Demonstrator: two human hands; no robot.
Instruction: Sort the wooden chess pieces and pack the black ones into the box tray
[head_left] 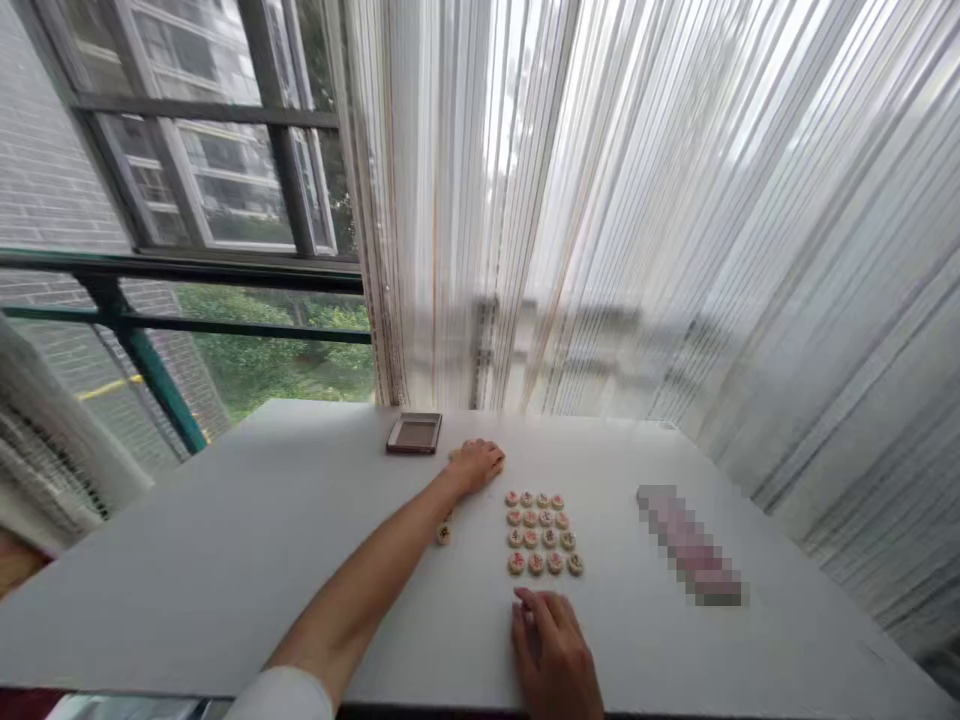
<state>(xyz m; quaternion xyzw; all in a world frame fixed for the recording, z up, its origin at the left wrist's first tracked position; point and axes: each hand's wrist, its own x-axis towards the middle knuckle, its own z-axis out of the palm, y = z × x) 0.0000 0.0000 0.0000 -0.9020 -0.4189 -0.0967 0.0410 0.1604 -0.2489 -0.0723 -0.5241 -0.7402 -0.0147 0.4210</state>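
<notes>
Four rows of discs (531,519) on the table (285,500), and the left hand (476,465) reaches past them, fingers bent, grip hidden, light touch needed, the right hand (561,655) half-curled nearby, contents unclear

The smooth rectangular counter (315,580) is plain white. The small round xiangqi-style discs (550,538) are pale cream-tan, marked with red characters on some and dark characters on others. The sheer hanging curtain (600,250) is whitish with thin vertical stripes in grey, brown and orange-tan; the metal railing (157,385) is dark green.
</notes>
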